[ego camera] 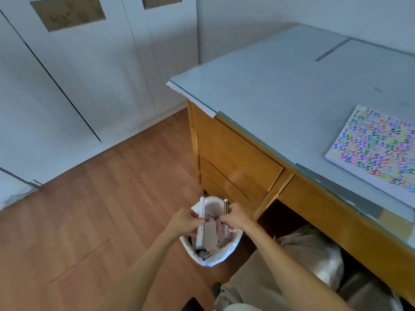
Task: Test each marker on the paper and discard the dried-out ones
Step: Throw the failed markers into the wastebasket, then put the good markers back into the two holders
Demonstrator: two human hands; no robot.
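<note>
1. A white marker with blue caps is gripped near its middle by the curled fingers of the left hand; it is held almost upright above the waste bin.
2. Dark print is seen along the barrel of this marker, but it is too small and blurred to be read.
3. A thin brown marker is pinched by the fingers of the right hand, also upright, over the far side of the same bin.
4. The bin stands on the wooden floor, just beside the counter; it is lined with a white bag, and crumpled paper, possibly tissue, lies inside it.
5. The test paper lies on the counter at the right, well apart from both hands, and is covered with rows of coloured zigzag strokes; no words are formed by them.
6. Wooden drawers are seen under the glass top of the counter.
</note>
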